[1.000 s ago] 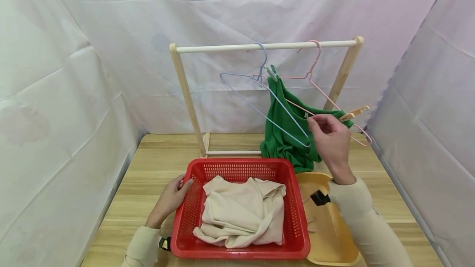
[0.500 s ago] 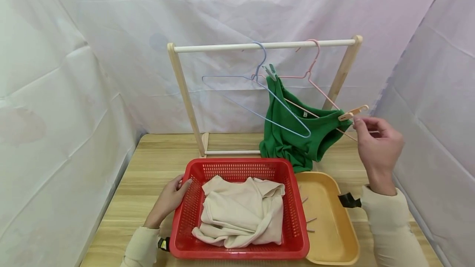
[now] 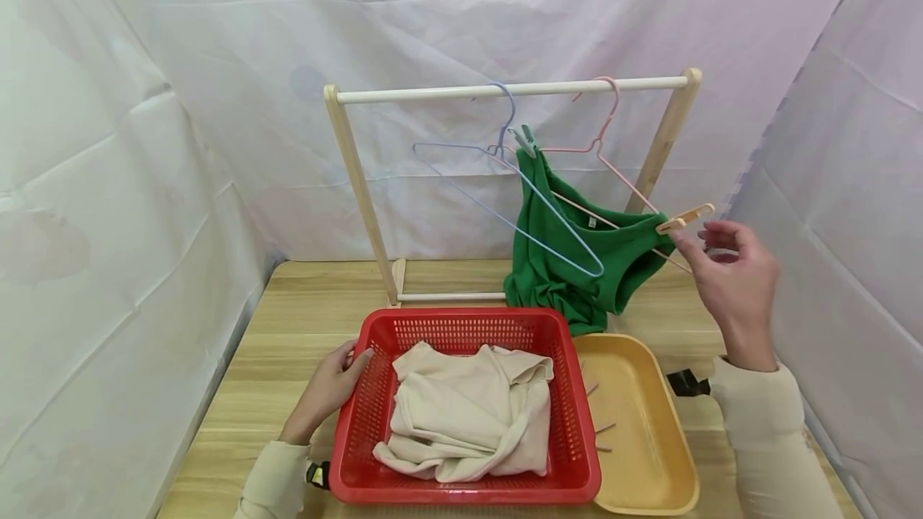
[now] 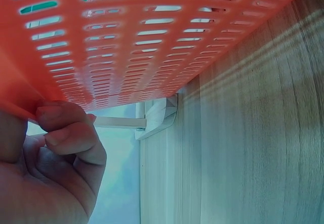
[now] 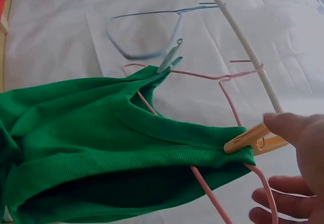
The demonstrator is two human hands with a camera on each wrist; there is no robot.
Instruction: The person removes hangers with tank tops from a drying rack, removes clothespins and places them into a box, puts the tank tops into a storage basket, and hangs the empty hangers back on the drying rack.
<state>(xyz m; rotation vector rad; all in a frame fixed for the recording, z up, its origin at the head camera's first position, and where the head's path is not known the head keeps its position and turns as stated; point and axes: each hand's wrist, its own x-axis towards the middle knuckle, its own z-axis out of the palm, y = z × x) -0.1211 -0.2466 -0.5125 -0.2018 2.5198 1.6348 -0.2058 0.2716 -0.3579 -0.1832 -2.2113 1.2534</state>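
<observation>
Catalogued: one red perforated plastic basket (image 3: pixel 467 496), its side rim gripped by the curled fingers and thumb of the left hand (image 3: pixel 333 381); by a tug there, it could be shoved into the yellow plastic tray (image 3: pixel 644 423), which is partly hidden by it. One cream cloth garment (image 3: pixel 469 415), laid in the basket beyond the left fingertips. One right hand (image 3: pixel 739 279), its fingers parted, nothing held; whether the peach plastic clothespin (image 5: pixel 247 138) is touched by the thumb cannot be told. One green ribbed-edge garment (image 3: pixel 555 287), hung just beyond that thumb, one shoulder clipped by the clothespin to a pink wire hanger (image 3: pixel 627 178); were the clothespin knocked, that shoulder could be shed. The hanger's end, close to the right fingers, could be snagged. One mint-green clothespin (image 3: pixel 526 142), fastened at the shoulder farther from those fingers; by it alone the weight might then be borne.
</observation>
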